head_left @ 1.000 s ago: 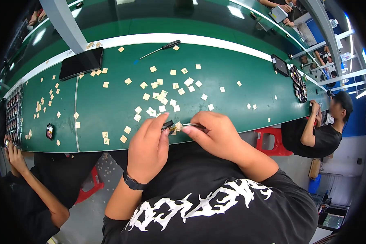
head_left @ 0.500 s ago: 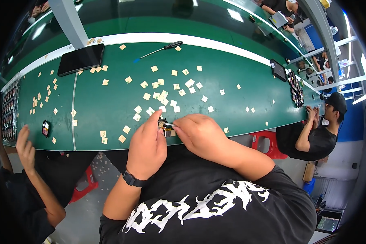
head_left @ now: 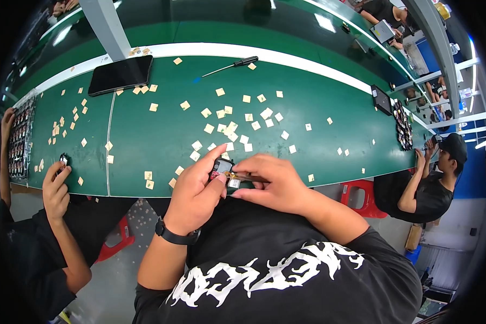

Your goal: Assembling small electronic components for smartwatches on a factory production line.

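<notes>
Over the table's near edge, my left hand (head_left: 195, 189) is closed round a small open black device housing (head_left: 223, 166) with a grey inside and a bit of red showing. From the housing's lower side a small silvery-white rectangular part (head_left: 234, 183) sticks out, next to some yellowish material. My right hand (head_left: 275, 182) is closed beside it, fingers bent round a thin pointed tool (head_left: 251, 177) that looks like tweezers. Its tip reaches the housing's edge; the fingers partly hide it. The thumb lies near the silvery part.
Several cream paper squares (head_left: 208, 129) lie scattered over the green table (head_left: 162, 135). Behind them are a screwdriver (head_left: 229, 68) and a black tablet-like slab (head_left: 120, 76). A co-worker's hand (head_left: 56, 189) at left holds a small device. Trays of devices (head_left: 20, 140) stand far left.
My right hand has opened out from its pinch and lowered slightly, showing the silvery part. The housing now faces up more. The co-worker's left-side hand has reached a device on the table.
</notes>
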The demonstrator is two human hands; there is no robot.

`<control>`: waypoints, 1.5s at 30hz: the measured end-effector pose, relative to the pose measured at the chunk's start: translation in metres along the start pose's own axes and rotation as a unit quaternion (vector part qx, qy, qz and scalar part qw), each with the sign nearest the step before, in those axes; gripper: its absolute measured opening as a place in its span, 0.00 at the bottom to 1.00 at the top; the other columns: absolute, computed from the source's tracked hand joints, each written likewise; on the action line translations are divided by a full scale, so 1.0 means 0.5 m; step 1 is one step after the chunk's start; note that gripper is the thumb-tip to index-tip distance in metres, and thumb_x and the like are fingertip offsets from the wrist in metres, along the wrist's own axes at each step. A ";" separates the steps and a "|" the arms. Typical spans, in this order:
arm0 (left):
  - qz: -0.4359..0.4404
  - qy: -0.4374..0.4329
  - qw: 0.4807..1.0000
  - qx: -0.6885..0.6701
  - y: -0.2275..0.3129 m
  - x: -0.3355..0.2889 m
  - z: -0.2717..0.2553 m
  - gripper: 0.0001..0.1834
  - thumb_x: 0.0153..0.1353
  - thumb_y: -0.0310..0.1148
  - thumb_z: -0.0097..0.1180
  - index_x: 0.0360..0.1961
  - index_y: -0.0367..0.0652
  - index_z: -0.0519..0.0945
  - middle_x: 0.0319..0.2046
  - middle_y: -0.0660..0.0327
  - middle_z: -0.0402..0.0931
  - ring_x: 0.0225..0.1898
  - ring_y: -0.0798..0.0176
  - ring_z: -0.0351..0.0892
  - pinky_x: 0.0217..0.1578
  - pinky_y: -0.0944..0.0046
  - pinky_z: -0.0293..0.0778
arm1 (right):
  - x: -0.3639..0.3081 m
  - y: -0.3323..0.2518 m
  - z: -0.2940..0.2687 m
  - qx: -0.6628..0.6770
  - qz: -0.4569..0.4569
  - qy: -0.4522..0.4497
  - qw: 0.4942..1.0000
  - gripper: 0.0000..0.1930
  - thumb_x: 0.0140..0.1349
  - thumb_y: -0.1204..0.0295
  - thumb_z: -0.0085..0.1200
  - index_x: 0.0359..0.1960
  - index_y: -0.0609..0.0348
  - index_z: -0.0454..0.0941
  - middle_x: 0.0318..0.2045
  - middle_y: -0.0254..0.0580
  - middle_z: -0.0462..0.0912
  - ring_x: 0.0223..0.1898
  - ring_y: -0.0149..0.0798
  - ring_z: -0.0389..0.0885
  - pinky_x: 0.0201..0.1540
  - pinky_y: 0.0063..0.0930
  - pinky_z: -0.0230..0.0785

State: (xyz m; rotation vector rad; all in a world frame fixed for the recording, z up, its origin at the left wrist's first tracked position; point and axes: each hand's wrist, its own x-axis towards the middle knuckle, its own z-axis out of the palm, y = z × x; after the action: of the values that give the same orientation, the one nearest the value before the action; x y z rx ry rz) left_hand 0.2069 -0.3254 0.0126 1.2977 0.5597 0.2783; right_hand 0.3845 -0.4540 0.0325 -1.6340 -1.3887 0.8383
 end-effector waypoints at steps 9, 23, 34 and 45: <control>0.065 0.037 0.993 0.096 -0.004 0.009 0.018 0.26 0.68 0.23 0.46 0.67 0.30 0.69 0.25 0.61 0.76 0.24 0.70 0.73 0.28 0.67 0.70 | 0.028 0.006 0.010 -0.109 -0.168 0.128 0.971 0.11 0.61 0.78 0.64 0.45 0.62 0.83 0.38 0.44 0.85 0.33 0.42 0.85 0.35 0.34 0.79; 0.101 0.045 0.979 0.169 -0.013 0.015 0.016 0.26 0.69 0.24 0.46 0.69 0.34 0.69 0.27 0.64 0.76 0.25 0.74 0.73 0.27 0.71 0.69 | 0.044 0.009 0.013 -0.021 -0.040 0.050 0.998 0.06 0.64 0.76 0.63 0.40 0.63 0.86 0.31 0.39 0.82 0.31 0.33 0.80 0.33 0.28 0.72; 0.116 0.012 0.977 0.177 -0.006 -0.001 0.010 0.26 0.70 0.24 0.47 0.69 0.33 0.68 0.29 0.63 0.76 0.25 0.73 0.73 0.27 0.71 0.70 | 0.065 0.000 0.011 0.145 0.194 0.034 0.970 0.07 0.59 0.78 0.69 0.30 0.66 0.82 0.27 0.32 0.79 0.27 0.22 0.75 0.30 0.19 0.68; 0.091 -0.010 0.989 0.115 -0.006 -0.001 0.022 0.27 0.69 0.24 0.49 0.69 0.34 0.68 0.33 0.61 0.78 0.26 0.75 0.71 0.27 0.74 0.68 | 0.059 0.023 0.002 0.257 0.210 -0.009 0.943 0.09 0.62 0.75 0.68 0.41 0.62 0.81 0.28 0.30 0.81 0.30 0.20 0.75 0.34 0.17 0.69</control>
State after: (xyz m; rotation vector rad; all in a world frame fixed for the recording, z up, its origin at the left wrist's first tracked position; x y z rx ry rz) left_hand 0.2120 -0.3357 0.0116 1.5765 0.4662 0.3593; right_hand 0.3937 -0.4254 0.0223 -1.5134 -0.7382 1.3357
